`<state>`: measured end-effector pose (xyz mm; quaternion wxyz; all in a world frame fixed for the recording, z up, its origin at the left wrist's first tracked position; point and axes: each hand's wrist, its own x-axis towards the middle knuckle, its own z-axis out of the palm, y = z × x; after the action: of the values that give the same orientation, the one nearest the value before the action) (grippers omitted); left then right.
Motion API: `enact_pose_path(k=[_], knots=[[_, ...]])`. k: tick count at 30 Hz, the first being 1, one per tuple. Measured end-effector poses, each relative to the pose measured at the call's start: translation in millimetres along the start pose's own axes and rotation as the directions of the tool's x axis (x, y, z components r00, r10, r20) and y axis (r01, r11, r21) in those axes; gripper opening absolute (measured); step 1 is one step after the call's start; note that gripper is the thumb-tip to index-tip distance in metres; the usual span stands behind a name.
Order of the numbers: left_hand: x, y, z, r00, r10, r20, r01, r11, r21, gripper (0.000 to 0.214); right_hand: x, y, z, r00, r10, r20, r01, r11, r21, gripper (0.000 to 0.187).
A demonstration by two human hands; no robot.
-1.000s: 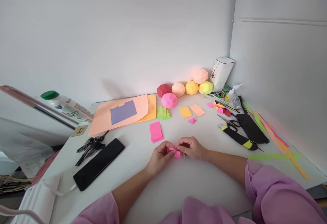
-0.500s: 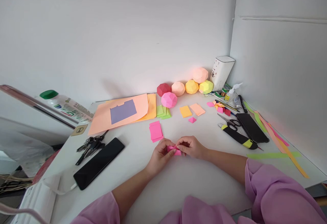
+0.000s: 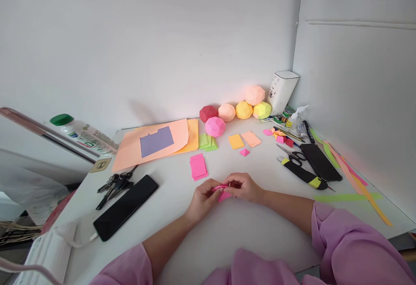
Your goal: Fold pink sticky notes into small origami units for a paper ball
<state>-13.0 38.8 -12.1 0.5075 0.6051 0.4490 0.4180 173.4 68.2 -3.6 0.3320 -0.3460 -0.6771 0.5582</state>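
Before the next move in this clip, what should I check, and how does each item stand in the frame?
1. Grip: the left hand and the right hand both pinch the pink paper piece between them: ok.
2. Whether the piece rests on the table or is lifted off it: cannot tell.
3. The pink paper stack lies just beyond the hands, untouched: ok.
4. The scissors lie off to the right, apart from both hands: ok.
5. Creases on the piece: it is small and partly covered by fingers: cannot tell.
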Motion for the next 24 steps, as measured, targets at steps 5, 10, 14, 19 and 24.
enact_pose_path(k=[5,10,14,19,24], knots=[[0.6,0.0,-1.9,0.999,0.017,0.034,-0.019,0.998,0.067,0.023,0.5,1.7,1.9,0.999,-0.018,-0.033,0.017,1.0,-0.024,0.02],[0.1,-0.3,-2.2,0.999,0.013,0.029,-0.014,0.999,0.038,0.022,1.4,2.8,2.7,0.998,0.039,-0.047,-0.038,0.999,0.02,0.022],[0.4,0.6,-2.3,0.999,0.027,0.025,-0.027,0.999,0.019,0.02,1.9,5.1,2.9,0.996,0.081,-0.041,-0.078,0.995,0.066,0.022],[0.3,-0.3,-2.3,0.999,0.04,0.019,-0.041,0.999,0.011,0.02,1.4,7.3,3.1,0.995,0.086,-0.042,-0.083,0.994,0.071,0.021],[-0.3,-2.5,-2.5,0.998,0.065,0.024,-0.065,0.998,-0.007,0.019,0.3,4.0,3.0,0.994,0.104,-0.037,-0.102,0.994,0.046,0.021]])
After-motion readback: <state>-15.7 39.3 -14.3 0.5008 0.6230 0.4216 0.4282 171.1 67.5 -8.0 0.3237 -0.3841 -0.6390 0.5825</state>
